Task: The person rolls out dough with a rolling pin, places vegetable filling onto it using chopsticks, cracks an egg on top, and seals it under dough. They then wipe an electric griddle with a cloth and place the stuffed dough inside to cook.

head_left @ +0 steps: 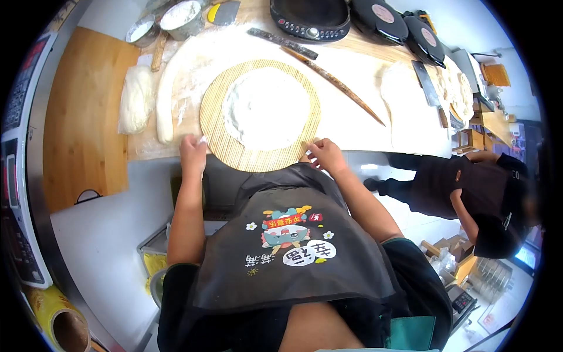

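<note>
A round bamboo mat lies at the front of the worktable and juts a little over its edge. On it rests a thin, white, round sheet of dough with a slightly ragged left side. My left hand is closed at the mat's lower left rim, with something white on a fingertip. At the lower right rim, my right hand has its fingers bent in and pinched on the edge. Left of the mat is a long dough roll. A tapered wooden rolling pin lies beyond it to the right.
A dough lump sits at the left. Behind are flour bowls, a scraper, a dark flat bar and electric griddles. Rightward lie more dough and a cleaver. Another person stands at right.
</note>
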`<state>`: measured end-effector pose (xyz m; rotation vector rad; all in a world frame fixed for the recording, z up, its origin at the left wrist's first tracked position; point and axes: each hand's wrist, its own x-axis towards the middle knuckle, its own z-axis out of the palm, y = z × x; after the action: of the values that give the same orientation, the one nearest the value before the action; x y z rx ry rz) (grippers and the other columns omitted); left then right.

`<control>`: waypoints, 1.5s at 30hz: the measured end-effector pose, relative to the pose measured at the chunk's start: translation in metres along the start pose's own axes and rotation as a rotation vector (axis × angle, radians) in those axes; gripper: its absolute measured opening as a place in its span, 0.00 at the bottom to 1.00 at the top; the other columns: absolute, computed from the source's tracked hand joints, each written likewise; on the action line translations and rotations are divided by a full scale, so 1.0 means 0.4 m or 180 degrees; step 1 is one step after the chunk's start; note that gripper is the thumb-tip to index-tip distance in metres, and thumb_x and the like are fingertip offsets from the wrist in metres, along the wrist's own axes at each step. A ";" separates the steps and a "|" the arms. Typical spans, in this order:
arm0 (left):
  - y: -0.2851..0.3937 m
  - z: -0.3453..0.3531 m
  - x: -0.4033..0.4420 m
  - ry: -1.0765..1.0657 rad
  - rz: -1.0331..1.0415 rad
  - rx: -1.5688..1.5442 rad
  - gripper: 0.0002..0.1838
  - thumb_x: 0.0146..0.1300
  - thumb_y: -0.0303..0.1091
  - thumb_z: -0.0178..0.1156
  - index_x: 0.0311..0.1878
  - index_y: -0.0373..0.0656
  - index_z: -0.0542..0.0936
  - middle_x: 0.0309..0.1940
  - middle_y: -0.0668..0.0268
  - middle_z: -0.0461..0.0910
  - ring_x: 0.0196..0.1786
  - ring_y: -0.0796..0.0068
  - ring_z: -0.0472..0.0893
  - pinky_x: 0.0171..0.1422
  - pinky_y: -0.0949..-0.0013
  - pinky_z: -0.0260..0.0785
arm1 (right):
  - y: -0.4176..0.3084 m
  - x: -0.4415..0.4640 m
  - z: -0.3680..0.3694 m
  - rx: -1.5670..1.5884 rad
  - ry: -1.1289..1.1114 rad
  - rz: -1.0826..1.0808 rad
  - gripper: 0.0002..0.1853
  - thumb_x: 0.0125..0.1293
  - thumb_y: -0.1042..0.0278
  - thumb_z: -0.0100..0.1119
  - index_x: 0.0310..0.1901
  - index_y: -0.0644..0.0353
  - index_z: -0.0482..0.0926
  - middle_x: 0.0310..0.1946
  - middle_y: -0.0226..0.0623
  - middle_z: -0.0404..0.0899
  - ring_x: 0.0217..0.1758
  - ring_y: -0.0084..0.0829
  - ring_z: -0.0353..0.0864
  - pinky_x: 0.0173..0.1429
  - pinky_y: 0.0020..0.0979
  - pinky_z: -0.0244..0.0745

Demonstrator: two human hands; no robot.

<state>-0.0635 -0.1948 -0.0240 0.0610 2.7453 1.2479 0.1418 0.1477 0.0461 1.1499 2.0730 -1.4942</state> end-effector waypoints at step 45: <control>0.674 0.403 0.534 -0.1765 -0.1139 -0.3755 0.18 0.73 0.24 0.51 0.64 0.35 0.70 0.58 0.55 0.79 0.60 0.58 0.81 0.66 0.53 0.75 | -0.344 0.545 -0.547 0.3080 0.0130 -0.0709 0.21 0.76 0.67 0.55 0.62 0.74 0.68 0.53 0.46 0.80 0.50 0.38 0.85 0.52 0.39 0.87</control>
<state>-0.2582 0.1220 0.0531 -0.1620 1.2122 2.0674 -0.0591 0.4186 0.0717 1.2388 1.5002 -2.7412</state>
